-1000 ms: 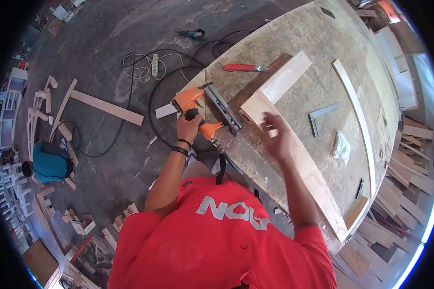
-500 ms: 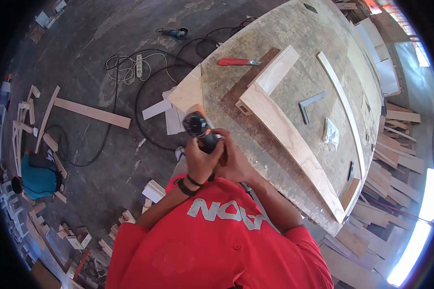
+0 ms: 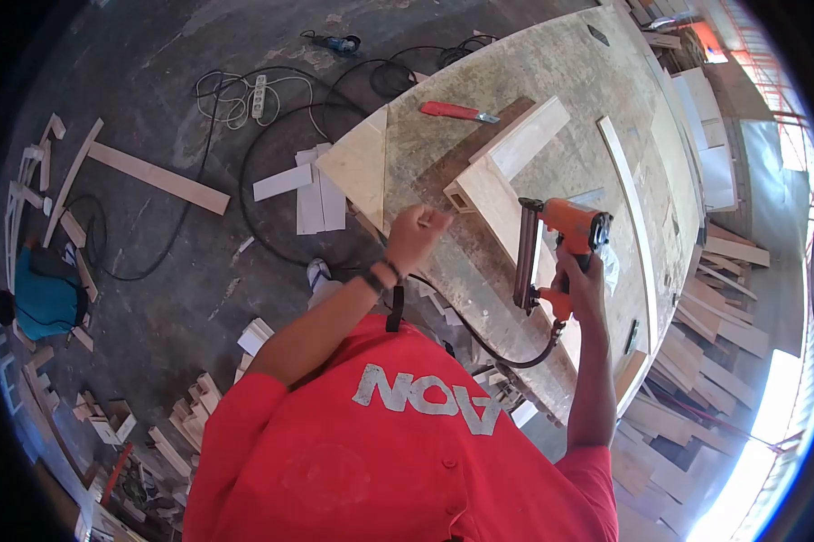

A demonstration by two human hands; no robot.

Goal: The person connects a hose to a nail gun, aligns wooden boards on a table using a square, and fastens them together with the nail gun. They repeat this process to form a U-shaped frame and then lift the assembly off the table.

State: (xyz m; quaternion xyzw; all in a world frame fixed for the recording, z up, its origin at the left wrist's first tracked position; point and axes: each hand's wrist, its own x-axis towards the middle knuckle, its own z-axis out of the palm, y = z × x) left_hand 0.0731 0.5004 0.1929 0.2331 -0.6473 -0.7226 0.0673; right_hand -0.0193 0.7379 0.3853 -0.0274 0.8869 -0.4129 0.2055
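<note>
My right hand (image 3: pixel 582 282) grips the handle of an orange and black nail gun (image 3: pixel 569 221), held upright over the workbench. A black air hose (image 3: pixel 506 360) runs from its base. Above the bench's near left edge, my left hand (image 3: pixel 413 237) is apart from the tool, its fingers curled in with nothing visible in them. Behind the nail gun lies a joined corner of pale wooden boards (image 3: pixel 493 200); the gun partly hides the long board. A metal square (image 3: pixel 589 195) and a clear plastic bag (image 3: pixel 612 267) are also partly covered.
On the workbench (image 3: pixel 425 181) lie a red utility knife (image 3: pixel 450 110) and a narrow wooden strip (image 3: pixel 631 203). A power strip (image 3: pixel 260 98), cables and an angle grinder (image 3: pixel 342 43) are on the floor. A person in teal (image 3: pixel 46 294) crouches at left; wood offcuts (image 3: pixel 723 298) are piled at right.
The nail gun has moved right, from in front of my chest to above the boards, in my right hand. My left hand has come off it and sits further up over the bench edge.
</note>
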